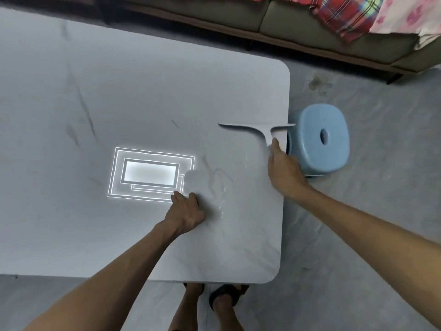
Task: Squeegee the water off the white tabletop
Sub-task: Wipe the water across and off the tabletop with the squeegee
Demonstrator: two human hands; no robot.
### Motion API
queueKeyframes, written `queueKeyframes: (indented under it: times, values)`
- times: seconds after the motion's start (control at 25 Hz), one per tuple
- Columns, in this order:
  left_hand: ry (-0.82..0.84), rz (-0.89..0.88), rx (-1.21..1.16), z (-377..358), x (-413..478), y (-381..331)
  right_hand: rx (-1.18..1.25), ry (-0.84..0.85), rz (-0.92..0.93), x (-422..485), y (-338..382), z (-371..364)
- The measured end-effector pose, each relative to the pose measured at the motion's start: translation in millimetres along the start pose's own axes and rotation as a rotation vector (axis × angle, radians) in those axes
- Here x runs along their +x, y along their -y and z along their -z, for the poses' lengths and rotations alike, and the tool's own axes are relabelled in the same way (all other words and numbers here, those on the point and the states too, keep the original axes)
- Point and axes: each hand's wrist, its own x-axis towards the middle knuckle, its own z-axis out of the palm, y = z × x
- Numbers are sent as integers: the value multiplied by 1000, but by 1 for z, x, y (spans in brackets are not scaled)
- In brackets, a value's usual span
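Feet (214, 304) in dark sandals standing at the near edge of the white tabletop (119, 96). Left hand (186, 211) resting on the tabletop, fingers loosely curled, holding nothing. Right hand (284, 168) gripping the handle of the squeegee (260, 130), fingers wrapped around it; blade lying near the right edge, its tip overhanging. Water (222, 194) glinting in streaks between the two hands. Ceiling light reflecting (148, 174) beside the left hand. Blue stool (319, 139) sitting on the floor just beside the tabletop.
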Motion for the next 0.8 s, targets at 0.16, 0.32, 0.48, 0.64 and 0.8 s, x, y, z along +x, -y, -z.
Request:
queueKeyframes:
  times: [0.16, 0.32, 0.48, 0.64, 0.8]
  values:
    - [111, 16, 21, 9, 1, -5, -49, 191, -17, -77, -21, 0]
    - [113, 11, 17, 8, 2, -4, -22, -28, -6, 16, 14, 32]
    - [132, -30, 40, 6, 3, -2, 178, -85, -148, 102, 51, 44]
    - [103, -26, 23, 0, -3, -1, -10, -10, -161, 70, 57, 3]
    - [58, -15, 29, -6, -8, 1, -32, 55, -43, -5, 13, -24]
